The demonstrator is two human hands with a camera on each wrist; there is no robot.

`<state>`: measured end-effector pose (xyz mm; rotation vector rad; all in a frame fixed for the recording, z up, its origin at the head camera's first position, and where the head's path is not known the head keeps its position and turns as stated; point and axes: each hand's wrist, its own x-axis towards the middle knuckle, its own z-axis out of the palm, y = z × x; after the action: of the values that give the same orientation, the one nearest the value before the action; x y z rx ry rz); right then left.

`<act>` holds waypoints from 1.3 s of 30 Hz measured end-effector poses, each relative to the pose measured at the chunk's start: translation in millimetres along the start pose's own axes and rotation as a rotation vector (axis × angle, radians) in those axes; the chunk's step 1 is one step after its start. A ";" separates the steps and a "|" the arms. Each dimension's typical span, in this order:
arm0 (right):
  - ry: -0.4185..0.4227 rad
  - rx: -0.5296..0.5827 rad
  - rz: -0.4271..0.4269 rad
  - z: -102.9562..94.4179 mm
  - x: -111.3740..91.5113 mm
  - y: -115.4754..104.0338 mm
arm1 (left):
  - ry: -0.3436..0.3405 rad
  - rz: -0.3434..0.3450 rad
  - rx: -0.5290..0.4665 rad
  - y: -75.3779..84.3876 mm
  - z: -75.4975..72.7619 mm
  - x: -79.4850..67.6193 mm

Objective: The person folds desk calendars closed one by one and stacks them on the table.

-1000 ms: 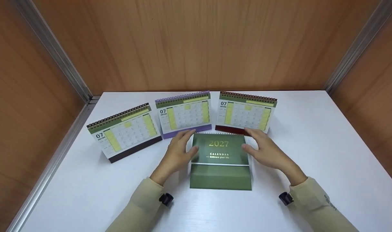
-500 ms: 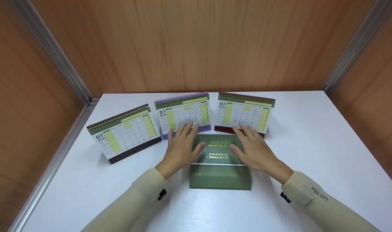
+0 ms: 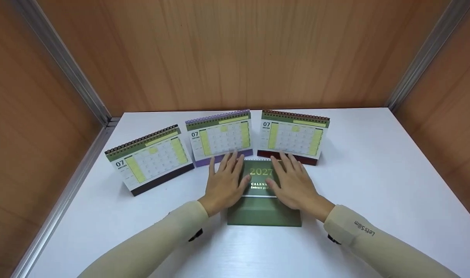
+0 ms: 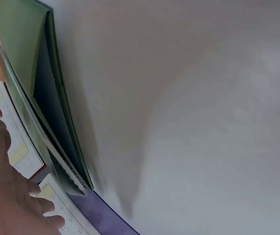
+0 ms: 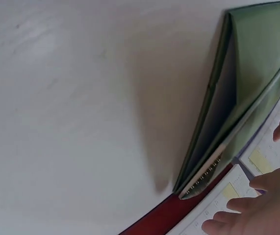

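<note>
A green desk calendar [image 3: 260, 213] with gold "2027" lettering lies low on the white table, its spiral edge facing the back. My left hand [image 3: 225, 183] is spread over its left side, fingers straight and thumb pointing inward. Mirroring it, my right hand [image 3: 295, 183] covers the right side with straight fingers, hiding part of the lettering. Neither hand grips anything. From the left wrist, the green calendar [image 4: 24, 44] shows as a wedge with a gap between its panels. The right wrist view has the wedge-shaped calendar [image 5: 257, 49] beside my fingers [image 5: 240, 203].
Three calendars opened to "07" stand behind: a black-based calendar [image 3: 152, 160] at left, a purple-based calendar [image 3: 221, 137] in the middle, a dark-red-based calendar [image 3: 293, 135] at right. Wooden panels [image 3: 235, 54] enclose the white table [image 3: 374, 166] at the back and sides.
Both hands have moved inward from the calendar's side edges to over its cover, coming closer together with fingers straighter. The green calendar stays in place.
</note>
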<state>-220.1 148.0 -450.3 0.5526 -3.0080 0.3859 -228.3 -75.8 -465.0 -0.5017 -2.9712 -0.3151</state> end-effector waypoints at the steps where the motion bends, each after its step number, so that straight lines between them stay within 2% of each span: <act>1: -0.003 -0.002 0.006 1.6 -0.2 -0.3 | -0.012 -0.001 0.003 0.6 1.1 -0.5; 7: -0.038 -0.005 0.023 11.1 -0.4 -1.5 | -0.079 0.002 0.001 4.7 5.8 -0.7; 13: -0.069 -0.009 0.028 17.9 0.2 -2.9 | -0.111 0.007 0.006 10.1 8.6 0.2; 18: -0.088 0.010 0.042 19.8 0.2 -4.6 | -0.118 0.028 0.023 12.1 11.6 -0.9; 29: -0.111 0.004 0.052 24.9 -1.2 -1.7 | -0.132 0.024 0.025 8.4 16.5 -3.5; 39: -0.118 -0.004 0.046 29.7 -2.1 -0.6 | -0.153 0.020 -0.017 9.4 15.5 -6.1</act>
<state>-218.3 140.6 -479.1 0.5249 -3.1387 0.3624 -220.7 -65.6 -479.2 -0.5820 -3.1107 -0.3139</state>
